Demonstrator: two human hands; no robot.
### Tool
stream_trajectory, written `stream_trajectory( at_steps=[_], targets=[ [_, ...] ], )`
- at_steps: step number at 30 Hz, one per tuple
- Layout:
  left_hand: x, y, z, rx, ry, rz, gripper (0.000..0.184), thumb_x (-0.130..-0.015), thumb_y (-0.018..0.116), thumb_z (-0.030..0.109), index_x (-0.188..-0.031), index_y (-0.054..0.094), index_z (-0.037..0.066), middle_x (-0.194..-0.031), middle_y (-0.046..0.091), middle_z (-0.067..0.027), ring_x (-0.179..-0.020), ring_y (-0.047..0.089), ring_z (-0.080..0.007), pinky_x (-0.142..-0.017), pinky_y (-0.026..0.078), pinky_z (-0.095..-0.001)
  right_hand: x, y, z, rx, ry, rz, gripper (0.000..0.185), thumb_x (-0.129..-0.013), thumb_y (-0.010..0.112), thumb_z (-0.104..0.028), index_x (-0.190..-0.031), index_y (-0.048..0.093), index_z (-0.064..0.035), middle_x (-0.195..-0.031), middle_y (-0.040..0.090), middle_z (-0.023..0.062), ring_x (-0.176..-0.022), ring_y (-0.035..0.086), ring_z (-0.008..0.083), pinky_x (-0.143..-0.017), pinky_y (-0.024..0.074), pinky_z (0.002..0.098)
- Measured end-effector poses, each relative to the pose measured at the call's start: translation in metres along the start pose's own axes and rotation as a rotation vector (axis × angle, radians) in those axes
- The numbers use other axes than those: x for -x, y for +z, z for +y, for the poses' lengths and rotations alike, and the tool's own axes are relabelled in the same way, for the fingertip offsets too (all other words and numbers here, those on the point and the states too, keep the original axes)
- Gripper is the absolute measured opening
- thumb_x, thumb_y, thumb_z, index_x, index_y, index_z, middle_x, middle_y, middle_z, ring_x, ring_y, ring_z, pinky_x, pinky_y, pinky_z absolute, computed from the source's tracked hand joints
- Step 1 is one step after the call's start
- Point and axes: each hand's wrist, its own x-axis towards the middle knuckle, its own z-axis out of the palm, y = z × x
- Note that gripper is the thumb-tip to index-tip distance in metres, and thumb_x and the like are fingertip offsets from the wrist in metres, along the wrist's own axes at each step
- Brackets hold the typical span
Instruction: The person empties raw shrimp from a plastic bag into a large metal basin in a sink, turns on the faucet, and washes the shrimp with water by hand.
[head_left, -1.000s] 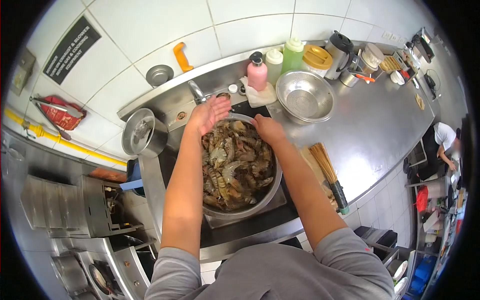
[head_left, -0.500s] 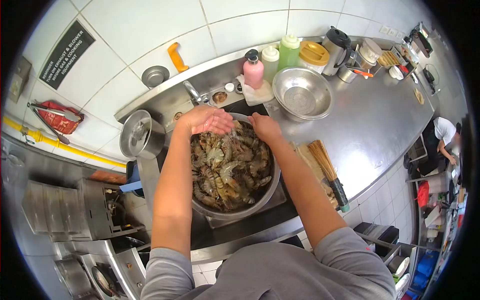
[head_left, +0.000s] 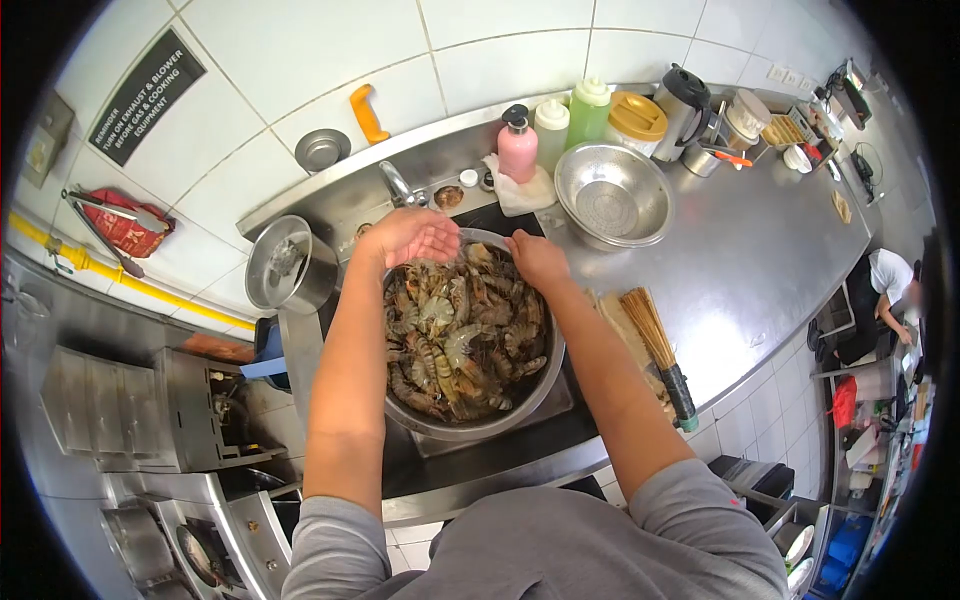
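A wide metal bowl (head_left: 553,372) full of raw shrimp (head_left: 455,335) in water rests over the sink. Palm up and with nothing held in it, my left hand (head_left: 412,237) is over the bowl's far left rim, just below the faucet (head_left: 400,186). Its fingers are extended and slightly cupped, and some water shows beside them. My right hand (head_left: 538,259) is closed on the bowl's far rim, right of my left hand.
A metal pot (head_left: 290,265) stands left of the sink. Behind on the counter are a colander (head_left: 613,195), a pink pump bottle (head_left: 517,150) and squeeze bottles. A stick brush (head_left: 655,345) lies at the right. A person (head_left: 884,290) is at the far right.
My left hand has come down from near the faucet to the bowl's far left rim, and its fingers have curled a little. The bowl has shifted slightly left. My right hand still holds its rim.
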Motion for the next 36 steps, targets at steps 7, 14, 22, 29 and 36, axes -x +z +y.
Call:
stream_trajectory(
  at_steps=[7,14,22,29,36],
  targets=[
    [0.009,0.012,0.001,-0.039,-0.141,-0.258,0.033,-0.098,0.053,0.018,-0.114,0.063,-0.009,-0.104,0.071,-0.0215,-0.095,0.071,-0.0295,-0.083,0.059,-0.0405,0.002,0.001,0.000,0.007,-0.002,0.028,0.037,-0.103,0.044,-0.041,-0.095,0.056,-0.0075,-0.084,0.069,0.0192,-0.081,0.068,0.0412,-0.072,0.0535,0.0553],
    [0.005,0.007,-0.008,-0.105,0.036,-0.014,0.033,-0.099,0.051,0.018,-0.114,0.063,-0.009,-0.103,0.071,-0.0198,-0.095,0.071,-0.0264,-0.081,0.060,-0.0363,0.001,-0.002,-0.001,0.005,0.013,-0.002,0.037,-0.103,0.044,-0.042,-0.095,0.057,-0.0078,-0.087,0.070,0.0195,-0.084,0.068,0.0422,-0.074,0.0531,0.0556],
    [-0.003,-0.001,-0.018,0.099,0.106,-0.011,0.040,-0.104,0.045,0.026,-0.122,0.058,-0.007,-0.114,0.068,-0.0220,-0.101,0.069,-0.0302,-0.088,0.057,-0.0397,0.001,-0.001,-0.001,-0.004,0.045,-0.026,0.038,-0.103,0.043,-0.043,-0.097,0.057,-0.0082,-0.089,0.070,0.0189,-0.085,0.068,0.0418,-0.075,0.0529,0.0560],
    [0.004,-0.011,-0.030,0.221,0.200,-0.002,0.043,-0.105,0.043,0.031,-0.129,0.056,-0.003,-0.125,0.065,-0.0198,-0.113,0.065,-0.0293,-0.098,0.051,-0.0398,0.001,0.003,0.001,-0.003,0.020,0.000,0.038,-0.103,0.043,-0.043,-0.096,0.058,-0.0079,-0.086,0.070,0.0199,-0.084,0.068,0.0420,-0.074,0.0537,0.0551],
    [0.030,-0.061,-0.080,-0.158,0.329,0.598,0.035,-0.100,0.058,0.030,-0.119,0.064,0.002,-0.115,0.069,-0.0110,-0.100,0.063,-0.0161,-0.085,0.050,-0.0309,0.001,0.001,0.002,-0.034,0.025,-0.016,0.040,-0.102,0.044,-0.045,-0.096,0.057,-0.0073,-0.087,0.069,0.0214,-0.086,0.067,0.0430,-0.075,0.0530,0.0553]
  ],
)
